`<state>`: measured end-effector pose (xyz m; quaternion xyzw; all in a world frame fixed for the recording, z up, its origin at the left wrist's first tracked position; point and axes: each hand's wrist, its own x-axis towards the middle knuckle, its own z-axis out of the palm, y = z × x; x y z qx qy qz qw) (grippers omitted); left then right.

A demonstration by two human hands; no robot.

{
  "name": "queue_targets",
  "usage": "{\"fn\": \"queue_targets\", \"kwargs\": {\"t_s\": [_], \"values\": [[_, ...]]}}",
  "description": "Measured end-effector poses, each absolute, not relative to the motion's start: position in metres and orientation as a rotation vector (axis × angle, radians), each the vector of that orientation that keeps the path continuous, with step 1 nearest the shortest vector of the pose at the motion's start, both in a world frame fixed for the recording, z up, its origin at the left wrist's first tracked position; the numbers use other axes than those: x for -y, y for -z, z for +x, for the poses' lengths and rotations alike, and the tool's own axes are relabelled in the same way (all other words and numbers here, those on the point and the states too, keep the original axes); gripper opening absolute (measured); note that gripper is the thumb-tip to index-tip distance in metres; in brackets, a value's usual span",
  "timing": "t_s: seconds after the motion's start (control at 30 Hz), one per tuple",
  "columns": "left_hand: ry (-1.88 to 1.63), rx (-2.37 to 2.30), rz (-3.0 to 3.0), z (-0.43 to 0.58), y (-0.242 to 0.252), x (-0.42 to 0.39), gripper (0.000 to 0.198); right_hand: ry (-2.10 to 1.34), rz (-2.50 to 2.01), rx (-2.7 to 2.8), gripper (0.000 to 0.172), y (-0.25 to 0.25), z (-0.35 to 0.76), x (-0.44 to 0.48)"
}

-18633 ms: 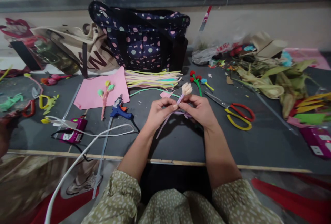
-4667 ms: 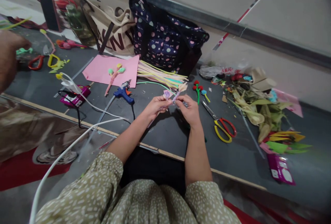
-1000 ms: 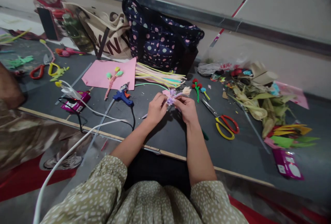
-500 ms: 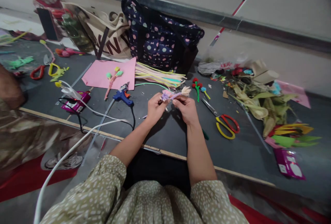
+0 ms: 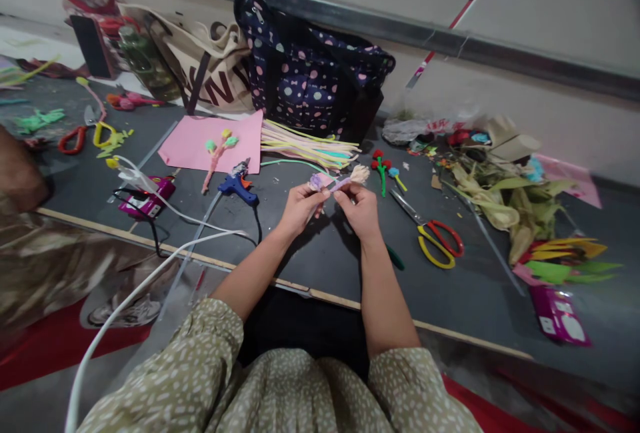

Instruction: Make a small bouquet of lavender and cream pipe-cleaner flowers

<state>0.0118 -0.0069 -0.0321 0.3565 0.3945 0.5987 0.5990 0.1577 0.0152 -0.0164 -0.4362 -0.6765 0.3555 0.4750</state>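
Both my hands pinch one pipe-cleaner flower (image 5: pixel 342 184) above the dark table. It has a purple stem, a purple bloom at its left and a cream bloom at its right, with some pink beside the purple. The fingers of my left hand (image 5: pixel 300 207) close just under the purple bloom. My right hand (image 5: pixel 361 211) pinches the stem close to the cream bloom. Behind them lies a bundle of pipe cleaners (image 5: pixel 305 145). Right of my hands are a red pipe-cleaner flower (image 5: pixel 381 167) and a blue one (image 5: pixel 399 179).
A blue glue gun (image 5: pixel 239 184) and pink paper (image 5: pixel 193 143) lie left. Red-yellow scissors (image 5: pixel 434 241) and dried husks (image 5: pixel 520 203) lie right. A dotted bag (image 5: pixel 310 73) stands behind. A white cable (image 5: pixel 150 276) crosses the front edge. Another person's arm (image 5: pixel 20 176) is at far left.
The flower has turned slightly in my fingers, so more of its stem shows between my hands. My left hand has tilted a little; the rest of the table looks the same.
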Motion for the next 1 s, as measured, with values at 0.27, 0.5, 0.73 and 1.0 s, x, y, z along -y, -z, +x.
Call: {"fn": "queue_targets", "kwargs": {"t_s": [0.27,0.5,0.73,1.0], "values": [[-1.436,-1.013,0.855,0.0146,0.0344,0.0060,0.029,-0.855,-1.115,1.655,0.017,0.0151,0.1548,-0.0136],[-1.394,-0.949,0.736,0.0113,0.0323,0.0054,0.028,-0.875,-1.102,1.634,0.016,0.0165,0.1524,-0.0121],[-1.176,-0.791,0.539,0.0052,0.0311,0.0021,0.034,-0.773,-1.039,1.757,0.014,0.0150,0.1567,-0.0126],[-1.173,-0.782,0.508,0.0063,0.0297,0.0031,0.035,-0.387,-1.084,1.947,0.014,0.0125,0.1590,-0.0123]]}}
